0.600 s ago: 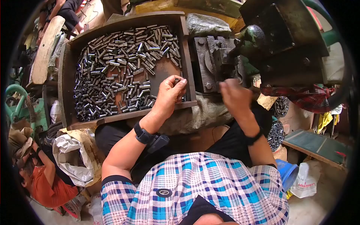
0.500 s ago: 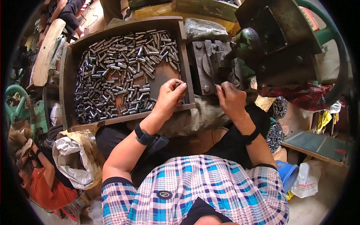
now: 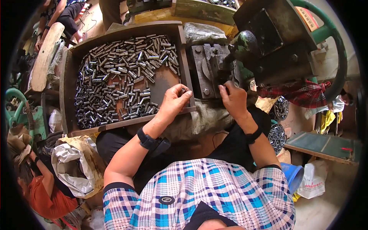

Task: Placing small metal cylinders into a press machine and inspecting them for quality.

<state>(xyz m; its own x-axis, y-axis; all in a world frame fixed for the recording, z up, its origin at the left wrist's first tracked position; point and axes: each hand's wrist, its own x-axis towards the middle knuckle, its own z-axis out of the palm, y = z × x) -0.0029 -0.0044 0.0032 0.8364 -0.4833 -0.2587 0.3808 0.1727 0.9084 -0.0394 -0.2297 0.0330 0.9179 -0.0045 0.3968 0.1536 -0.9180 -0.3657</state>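
Note:
My left hand point(image 3: 174, 102) is closed in a pinch over the right front corner of a wooden tray point(image 3: 187, 69). Between its thumb and finger shows the end of a small metal tube point(image 3: 184, 89). Many similar short metal tubes point(image 3: 111, 71) lie heaped in the tray, densest toward its left. My right hand point(image 3: 235, 100) is closed beside the dark metal die block point(image 3: 206, 91) of a press, its fingertips at the block's near side. Whatever those fingers hold, if anything, is hidden.
The press's dark, greasy head point(image 3: 264, 42) and green handwheel point(image 3: 339, 50) rise at the right. A red checked cloth point(image 3: 295, 96) hangs below. Containers of metal parts point(image 3: 276, 137) and a blue bucket point(image 3: 292, 177) stand at lower right. A co-worker in orange point(image 3: 50, 195) is at lower left.
The whole view has shifted slightly, with tray and press a little further left. My left hand stays pinched on the tube; my right hand remains at the die block, its fingers slightly higher.

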